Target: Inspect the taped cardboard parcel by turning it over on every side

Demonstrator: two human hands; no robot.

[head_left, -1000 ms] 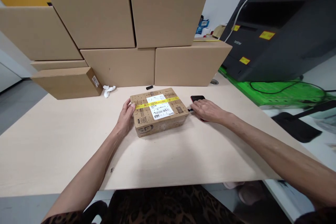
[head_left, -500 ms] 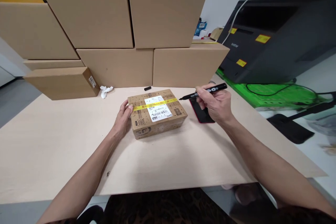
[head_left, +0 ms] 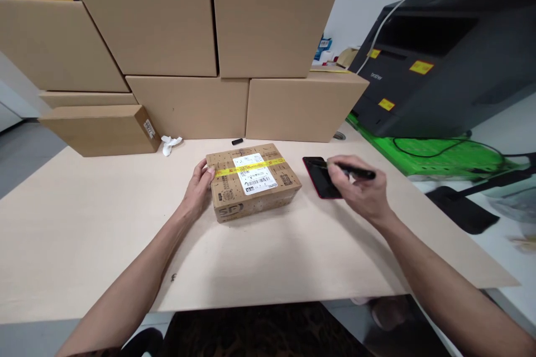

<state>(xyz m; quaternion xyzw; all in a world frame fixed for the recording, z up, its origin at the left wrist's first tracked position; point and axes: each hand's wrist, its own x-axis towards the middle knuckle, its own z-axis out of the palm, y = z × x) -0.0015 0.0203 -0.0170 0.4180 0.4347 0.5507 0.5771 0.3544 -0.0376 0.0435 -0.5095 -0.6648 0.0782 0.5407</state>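
While my left hand [head_left: 197,188] lies at the left end of a taped cardboard parcel [head_left: 259,202], the fingers of my right hand [head_left: 360,191] are closed narrowly around a black marker [head_left: 357,170]. The parcel sits flat on the pale tabletop [head_left: 251,265], a little above the centre of the frame and turned slightly askew. My left thumb lies on its upper edge by the yellow tape [head_left: 225,171], and the other fingers follow its left side, moderately bent; I cannot tell whether they pinch it or only rest there. A white label [head_left: 256,181] with printed codes is stuck on top, partly under the tape.

My right hand is right of centre, over the right edge of a dark phone [head_left: 322,181] with a red rim. The marker slants across my grip, its thick end out to the right and its slim end to the left above the phone. That slim end is blurred, and I cannot tell whether it touches the screen.

Just behind the parcel lies a small black cap [head_left: 237,141]; farther left is a crumpled white scrap [head_left: 171,145], beside a low brown carton [head_left: 94,133]. Large plain boxes [head_left: 184,106] are stacked across the upper left and centre. A dark printer [head_left: 410,78] fills the upper right, above a bright green surface [head_left: 419,157] with a black cord.
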